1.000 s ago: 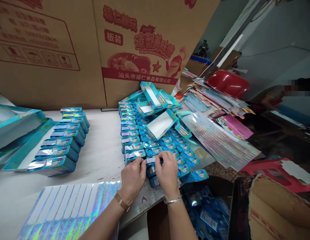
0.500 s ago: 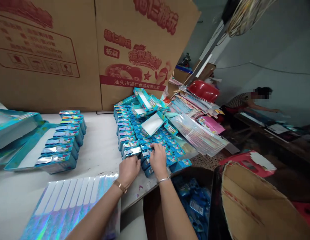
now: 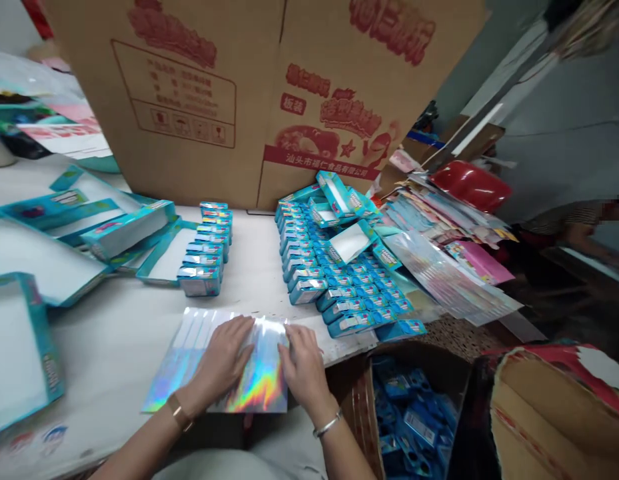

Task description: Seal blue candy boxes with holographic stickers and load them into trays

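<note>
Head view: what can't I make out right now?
In the head view:
Silver sheet: part covered by the left hand.
Big carton: small print blurred.
Nearest teal tray: cut off by left edge.
Co-worker: dim, cut off by right edge.
Blue boxes in the open carton: lower ones hidden under upper.

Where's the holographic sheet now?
Head view, low, left of centre: the sheet is at the near edge of the white table, left hand over it, right hand at its right side.
</note>
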{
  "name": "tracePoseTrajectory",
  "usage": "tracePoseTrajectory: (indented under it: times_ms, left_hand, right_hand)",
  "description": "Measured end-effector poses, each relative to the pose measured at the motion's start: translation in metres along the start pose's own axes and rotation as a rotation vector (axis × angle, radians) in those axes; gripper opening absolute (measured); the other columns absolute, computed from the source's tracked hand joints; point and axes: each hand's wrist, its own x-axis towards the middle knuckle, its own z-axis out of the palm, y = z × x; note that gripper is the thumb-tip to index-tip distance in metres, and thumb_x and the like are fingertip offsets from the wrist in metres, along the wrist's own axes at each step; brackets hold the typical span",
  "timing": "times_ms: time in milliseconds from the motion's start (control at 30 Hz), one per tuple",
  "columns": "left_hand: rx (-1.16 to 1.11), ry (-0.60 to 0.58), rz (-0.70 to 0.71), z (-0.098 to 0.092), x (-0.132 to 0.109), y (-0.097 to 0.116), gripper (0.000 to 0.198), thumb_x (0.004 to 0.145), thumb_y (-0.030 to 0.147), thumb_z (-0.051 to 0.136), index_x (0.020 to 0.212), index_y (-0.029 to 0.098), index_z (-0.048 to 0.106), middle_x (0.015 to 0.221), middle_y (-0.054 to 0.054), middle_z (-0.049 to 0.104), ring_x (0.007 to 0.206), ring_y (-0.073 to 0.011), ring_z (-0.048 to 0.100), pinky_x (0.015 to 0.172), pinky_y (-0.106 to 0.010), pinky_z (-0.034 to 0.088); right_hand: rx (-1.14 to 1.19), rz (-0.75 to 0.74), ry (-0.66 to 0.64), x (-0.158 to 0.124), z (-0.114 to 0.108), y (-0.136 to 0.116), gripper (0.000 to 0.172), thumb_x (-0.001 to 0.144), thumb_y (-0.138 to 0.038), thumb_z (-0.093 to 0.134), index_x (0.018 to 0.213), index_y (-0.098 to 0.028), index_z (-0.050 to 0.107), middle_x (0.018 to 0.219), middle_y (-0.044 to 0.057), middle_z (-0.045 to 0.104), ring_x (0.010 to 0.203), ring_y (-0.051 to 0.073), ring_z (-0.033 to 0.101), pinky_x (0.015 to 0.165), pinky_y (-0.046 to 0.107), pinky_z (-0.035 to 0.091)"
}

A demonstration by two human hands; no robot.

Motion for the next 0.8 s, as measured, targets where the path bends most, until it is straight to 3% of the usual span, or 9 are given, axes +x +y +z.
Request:
tracePoseTrajectory:
  times_ms: [133,300,500,800]
  left_hand:
    - [0.026,-0.029,0.021,0.017,-0.014,-0.003,0.061,0.095,0.024,0.044,0.153,0.019,0.026,0.153,-0.013,0.044,0.143,-0.0294,0.036,0.117,-0.056,0.027]
    - [-0.049,0.054,-0.036,0.019,-0.016,-0.004,0.073,0.095,0.025,0.045,0.157,0.020,0.006,0.159,-0.016,0.032,0.146,-0.0292,0.030,0.117,-0.054,0.030]
    - [-0.074,0.091,-0.103,0.023,-0.015,-0.006,0.081,0.094,0.023,0.047,0.157,0.020,-0.004,0.159,-0.017,0.030,0.148,-0.0303,0.026,0.117,-0.056,0.029]
    - [0.051,0.052,-0.077,0.028,-0.014,-0.008,0.078,0.092,0.021,0.046,0.158,0.018,0.005,0.161,-0.016,0.027,0.149,-0.0304,0.023,0.119,-0.054,0.027]
  right_hand:
    - [-0.134,-0.034,-0.086,0.030,0.016,-0.004,0.039,0.094,-0.021,0.053,0.133,-0.020,0.053,0.125,0.013,0.056,0.115,0.028,0.049,0.097,0.043,0.044]
    - [-0.250,-0.119,-0.145,0.059,0.041,-0.011,0.022,0.093,-0.024,0.058,0.115,-0.025,0.063,0.110,0.008,0.059,0.104,0.026,0.051,0.086,0.039,0.041]
    - [-0.266,-0.177,-0.138,0.060,0.057,-0.007,0.010,0.096,-0.023,0.056,0.099,-0.024,0.065,0.096,0.005,0.060,0.093,0.022,0.050,0.082,0.036,0.036]
    - [-0.278,-0.164,-0.095,0.061,0.055,-0.011,0.007,0.094,-0.015,0.055,0.090,-0.020,0.058,0.096,0.005,0.061,0.090,0.022,0.049,0.079,0.035,0.036]
